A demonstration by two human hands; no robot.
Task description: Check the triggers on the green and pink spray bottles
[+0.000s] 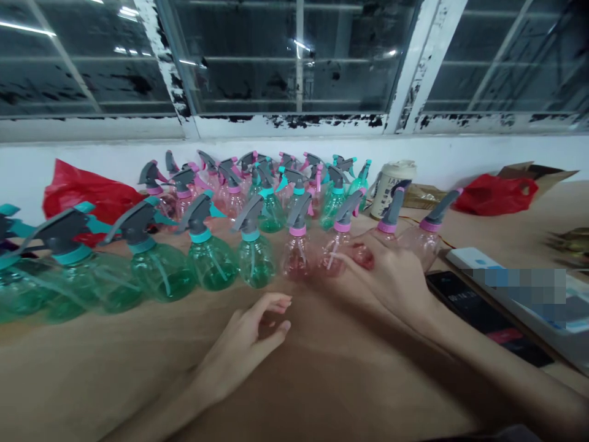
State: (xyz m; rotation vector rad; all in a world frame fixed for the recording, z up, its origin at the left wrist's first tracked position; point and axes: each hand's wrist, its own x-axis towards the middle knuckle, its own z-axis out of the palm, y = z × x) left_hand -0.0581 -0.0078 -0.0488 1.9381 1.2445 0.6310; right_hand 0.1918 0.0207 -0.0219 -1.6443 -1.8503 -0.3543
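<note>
My right hand (398,273) reaches into the front row, its fingers curved around the body of a pink spray bottle (363,255) with a grey trigger head. That hand hides much of the bottle, and the fingers are slightly blurred. Its thumb stretches left in front of another pink spray bottle (331,255). To the right stands one more pink bottle (430,239). My left hand (251,334) hovers empty over the table, fingers loosely bent and thumb apart. Just beyond it are a pink bottle (297,255) and a green bottle (256,261), both upright with some liquid inside.
Several green bottles (165,270) continue the row leftward; more pink and green ones (271,209) stand behind. A phone (483,313) and a white box (529,288) lie right. Red bags (92,193), a printed cup (391,187) and a wall with windows (294,61) are at the back.
</note>
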